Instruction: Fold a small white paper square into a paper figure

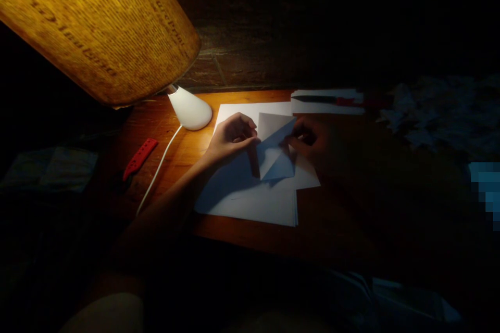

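A folded white sheet of paper (274, 150) lies on a stack of white paper (250, 197) on the wooden table (187, 156). My left hand (233, 137) pinches the folded sheet's left edge with curled fingers. In the shadow on the other side, my right hand (310, 138) grips its right corner, fingers closed on it.
A lit lamp with a large yellow shade (97, 26) and white base (190, 109) stands at the back left, its white cord (158, 171) running forward. A red tool (139, 157) lies left. A pen (328, 100) rests on paper behind. Crumpled paper (437, 114) sits right.
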The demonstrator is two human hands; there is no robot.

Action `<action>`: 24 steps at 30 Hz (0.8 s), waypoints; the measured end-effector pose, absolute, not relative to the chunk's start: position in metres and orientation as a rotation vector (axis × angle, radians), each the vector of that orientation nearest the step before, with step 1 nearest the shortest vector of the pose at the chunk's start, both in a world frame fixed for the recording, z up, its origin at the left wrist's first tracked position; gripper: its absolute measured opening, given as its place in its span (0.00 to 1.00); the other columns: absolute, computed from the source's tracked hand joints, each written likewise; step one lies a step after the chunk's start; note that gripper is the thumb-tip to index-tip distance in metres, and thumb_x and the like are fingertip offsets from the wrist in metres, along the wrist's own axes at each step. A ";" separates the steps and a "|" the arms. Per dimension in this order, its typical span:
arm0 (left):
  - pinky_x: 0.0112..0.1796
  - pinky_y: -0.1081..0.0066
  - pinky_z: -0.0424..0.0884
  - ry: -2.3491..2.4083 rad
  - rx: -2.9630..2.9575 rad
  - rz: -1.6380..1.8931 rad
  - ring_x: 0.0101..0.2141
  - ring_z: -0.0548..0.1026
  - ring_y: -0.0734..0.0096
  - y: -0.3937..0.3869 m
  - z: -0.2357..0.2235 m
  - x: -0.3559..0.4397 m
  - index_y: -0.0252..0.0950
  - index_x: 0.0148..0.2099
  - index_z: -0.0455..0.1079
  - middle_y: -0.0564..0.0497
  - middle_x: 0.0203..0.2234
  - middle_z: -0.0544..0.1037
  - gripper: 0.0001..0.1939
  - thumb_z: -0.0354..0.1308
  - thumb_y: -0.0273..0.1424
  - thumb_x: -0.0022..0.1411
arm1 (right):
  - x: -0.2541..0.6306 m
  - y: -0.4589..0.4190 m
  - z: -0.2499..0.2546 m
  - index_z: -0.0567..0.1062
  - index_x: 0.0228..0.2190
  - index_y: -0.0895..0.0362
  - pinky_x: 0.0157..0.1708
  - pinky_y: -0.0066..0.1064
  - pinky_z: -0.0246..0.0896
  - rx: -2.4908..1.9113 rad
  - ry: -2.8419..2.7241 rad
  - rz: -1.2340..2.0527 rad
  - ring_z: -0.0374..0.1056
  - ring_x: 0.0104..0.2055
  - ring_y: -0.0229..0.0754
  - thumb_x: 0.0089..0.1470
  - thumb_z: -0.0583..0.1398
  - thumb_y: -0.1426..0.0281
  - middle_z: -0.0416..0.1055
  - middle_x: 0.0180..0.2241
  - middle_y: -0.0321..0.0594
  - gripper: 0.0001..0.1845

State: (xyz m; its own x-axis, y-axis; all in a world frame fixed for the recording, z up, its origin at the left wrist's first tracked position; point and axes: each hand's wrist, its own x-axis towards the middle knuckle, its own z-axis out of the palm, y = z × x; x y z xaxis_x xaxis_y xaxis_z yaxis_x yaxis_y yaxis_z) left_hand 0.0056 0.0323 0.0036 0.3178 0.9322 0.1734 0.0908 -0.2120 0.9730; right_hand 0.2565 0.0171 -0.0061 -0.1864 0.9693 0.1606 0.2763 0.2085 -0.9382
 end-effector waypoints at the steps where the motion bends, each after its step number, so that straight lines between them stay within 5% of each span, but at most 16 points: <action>1: 0.30 0.78 0.69 0.967 1.609 1.048 0.29 0.75 0.76 0.033 0.004 0.005 0.36 0.41 0.72 0.53 0.30 0.79 0.24 0.81 0.39 0.52 | 0.257 0.017 -0.005 0.75 0.30 0.52 0.28 0.34 0.62 -1.215 -1.652 1.011 0.69 0.28 0.40 0.53 0.69 0.66 0.76 0.30 0.36 0.07; 11: 0.34 0.71 0.67 0.939 2.078 0.907 0.32 0.71 0.70 0.033 0.010 0.001 0.37 0.33 0.75 0.51 0.31 0.76 0.06 0.68 0.32 0.57 | 0.261 0.017 -0.005 0.81 0.31 0.53 0.26 0.32 0.56 -1.083 -1.860 0.827 0.60 0.27 0.36 0.56 0.71 0.63 0.71 0.34 0.37 0.08; 24: 0.30 0.73 0.64 1.101 1.971 0.826 0.27 0.71 0.72 0.025 0.010 0.004 0.36 0.31 0.75 0.52 0.24 0.77 0.18 0.71 0.44 0.63 | 0.259 0.011 -0.002 0.78 0.34 0.52 0.31 0.35 0.58 -1.053 -2.045 0.597 0.64 0.32 0.41 0.58 0.68 0.72 0.72 0.35 0.38 0.04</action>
State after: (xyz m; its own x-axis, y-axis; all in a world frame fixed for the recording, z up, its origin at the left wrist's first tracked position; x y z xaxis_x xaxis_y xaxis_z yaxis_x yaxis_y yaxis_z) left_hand 0.0044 0.0252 0.0104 0.4297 0.8843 0.1826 0.4220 -0.3754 0.8252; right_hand 0.2593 0.0114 -0.0022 -0.3833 0.8304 0.4044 0.4828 0.5534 -0.6787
